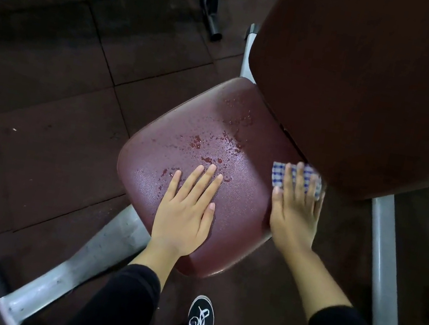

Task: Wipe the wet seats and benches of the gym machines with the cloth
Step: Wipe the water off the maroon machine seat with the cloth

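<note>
A dark red padded seat [187,117] fills the middle of the head view, with water drops and small puddles across its centre and back. My left hand [186,209] lies flat and open on the seat's near part, holding nothing. My right hand [294,213] presses a blue-and-white checked cloth [280,174] onto the seat's right edge, fingers spread over it. The cloth sits just below the lower edge of the large red backrest [378,91], which hides the seat's far right corner.
Grey metal frame bars run under the seat at lower left [81,262] and along the right [381,263]. A black curved tube [211,4] of another machine stands on the dark rubber floor tiles at the top. My black shoe [201,317] is below the seat.
</note>
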Available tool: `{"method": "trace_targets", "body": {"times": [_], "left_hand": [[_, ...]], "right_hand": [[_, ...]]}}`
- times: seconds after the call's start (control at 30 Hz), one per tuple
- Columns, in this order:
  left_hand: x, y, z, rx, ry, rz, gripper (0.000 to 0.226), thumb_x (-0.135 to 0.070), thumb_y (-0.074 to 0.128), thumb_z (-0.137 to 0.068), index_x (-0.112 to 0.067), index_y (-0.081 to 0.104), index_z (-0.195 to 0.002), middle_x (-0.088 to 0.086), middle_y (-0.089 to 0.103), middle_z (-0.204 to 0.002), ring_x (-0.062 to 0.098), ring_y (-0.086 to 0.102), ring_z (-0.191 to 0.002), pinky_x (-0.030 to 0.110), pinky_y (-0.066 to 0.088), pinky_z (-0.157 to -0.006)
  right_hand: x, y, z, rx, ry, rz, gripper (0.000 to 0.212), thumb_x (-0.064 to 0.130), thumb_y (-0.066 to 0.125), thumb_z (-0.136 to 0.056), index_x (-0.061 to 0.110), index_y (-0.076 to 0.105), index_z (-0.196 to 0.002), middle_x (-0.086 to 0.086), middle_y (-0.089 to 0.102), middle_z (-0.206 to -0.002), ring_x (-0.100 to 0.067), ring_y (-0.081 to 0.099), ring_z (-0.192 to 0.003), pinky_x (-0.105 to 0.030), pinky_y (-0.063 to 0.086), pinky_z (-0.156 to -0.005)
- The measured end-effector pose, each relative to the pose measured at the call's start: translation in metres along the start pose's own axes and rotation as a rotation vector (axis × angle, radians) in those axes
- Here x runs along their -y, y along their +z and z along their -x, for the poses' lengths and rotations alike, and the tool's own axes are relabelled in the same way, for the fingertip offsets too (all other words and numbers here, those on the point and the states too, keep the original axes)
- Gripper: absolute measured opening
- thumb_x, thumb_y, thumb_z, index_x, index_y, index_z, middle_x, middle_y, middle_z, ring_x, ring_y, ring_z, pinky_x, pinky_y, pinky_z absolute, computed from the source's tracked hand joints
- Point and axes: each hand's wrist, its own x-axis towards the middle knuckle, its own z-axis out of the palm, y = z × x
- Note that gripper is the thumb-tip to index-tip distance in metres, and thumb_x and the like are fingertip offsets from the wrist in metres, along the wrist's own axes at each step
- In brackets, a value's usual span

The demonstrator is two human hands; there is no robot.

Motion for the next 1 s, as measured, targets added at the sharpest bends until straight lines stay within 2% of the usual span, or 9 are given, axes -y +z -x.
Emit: {"method": "trace_targets", "body": {"times": [0.1,0.23,0.37,0.47,0.53,0.63,0.77,0.87,1.0], "left_hand": [[0.000,-0.001,0.000,-0.016,0.005,0.006,0.054,-0.031,0.033,-0.097,-0.018,0.034,-0.150,-0.001,0.028,-0.157,0.018,0.020,-0.147,0.049,0.015,-0.119],[-0.001,-0.002,0.000,-0.025,0.001,0.024,0.053,-0.031,0.033,-0.097,-0.018,0.037,-0.148,-0.001,0.030,-0.156,0.018,0.022,-0.146,0.050,0.015,-0.118],[-0.003,-0.006,0.000,0.005,-0.018,0.046,0.053,-0.031,0.032,-0.098,-0.015,0.034,-0.149,-0.001,0.029,-0.156,0.015,0.020,-0.147,0.050,0.018,-0.118],[-0.001,-0.012,-0.001,0.006,-0.036,0.097,0.054,-0.032,0.032,-0.099,-0.013,0.033,-0.149,-0.001,0.028,-0.157,0.012,0.019,-0.146,0.047,0.016,-0.118],[0.007,-0.018,-0.007,-0.006,-0.061,0.118,0.054,-0.033,0.031,-0.099,-0.013,0.035,-0.149,-0.001,0.030,-0.156,0.011,0.020,-0.146,0.047,0.016,-0.118],[0.031,-0.028,-0.024,-0.031,-0.164,0.101,0.054,-0.032,0.031,-0.098,-0.013,0.037,-0.148,0.001,0.031,-0.155,0.013,0.023,-0.145,0.048,0.015,-0.118],[0.063,-0.033,-0.049,-0.002,-0.263,0.069,0.056,-0.037,0.026,-0.099,-0.013,0.029,-0.150,0.002,0.024,-0.158,0.016,0.018,-0.147,0.045,0.004,-0.120],[0.070,-0.030,-0.053,0.013,-0.287,0.087,0.057,-0.039,0.024,-0.100,-0.018,0.025,-0.152,0.000,0.019,-0.160,0.015,0.011,-0.148,0.044,0.002,-0.120],[0.069,-0.029,-0.053,0.006,-0.298,0.119,0.056,-0.041,0.024,-0.100,-0.021,0.024,-0.153,-0.003,0.017,-0.160,0.013,0.010,-0.148,0.044,0.005,-0.121]], "right_hand": [[0.013,0.005,0.021,-0.006,-0.045,-0.028,0.060,0.043,0.011,-0.092,0.024,0.009,-0.149,0.005,0.001,-0.156,-0.018,-0.003,-0.144,-0.042,-0.003,-0.117],[0.033,0.003,0.009,0.004,-0.200,0.086,0.058,0.038,0.017,-0.095,0.020,0.014,-0.150,0.000,0.010,-0.158,-0.021,0.004,-0.145,-0.041,-0.006,-0.116],[0.054,-0.009,-0.031,0.130,-0.356,0.147,0.053,0.037,0.013,-0.101,0.029,-0.010,-0.148,0.006,-0.016,-0.156,-0.013,-0.024,-0.139,-0.039,-0.015,-0.113],[0.061,-0.020,-0.056,0.179,-0.421,0.180,0.053,0.042,0.015,-0.102,0.034,-0.007,-0.149,0.007,-0.015,-0.157,-0.013,-0.022,-0.140,-0.037,-0.014,-0.114],[0.057,-0.021,-0.063,0.165,-0.448,0.206,0.052,0.053,0.009,-0.098,0.041,-0.005,-0.146,0.010,-0.017,-0.156,-0.012,-0.025,-0.139,-0.035,-0.019,-0.112],[0.053,-0.016,-0.063,0.134,-0.452,0.199,0.053,0.059,0.007,-0.093,0.048,-0.001,-0.144,0.010,-0.012,-0.156,-0.016,-0.016,-0.143,-0.034,-0.018,-0.113],[0.057,-0.010,-0.062,0.058,-0.415,0.189,0.052,0.050,0.022,-0.096,0.039,0.016,-0.146,0.002,0.010,-0.158,-0.027,0.008,-0.145,-0.039,-0.001,-0.115],[0.057,-0.010,-0.064,0.062,-0.434,0.203,0.053,0.049,0.024,-0.096,0.036,0.024,-0.147,-0.002,0.017,-0.157,-0.029,0.010,-0.143,-0.041,0.002,-0.114],[0.061,-0.009,-0.071,0.094,-0.381,0.160,0.054,0.051,0.019,-0.095,0.038,0.020,-0.148,0.001,0.011,-0.159,-0.028,0.006,-0.146,-0.041,0.001,-0.116]]}}
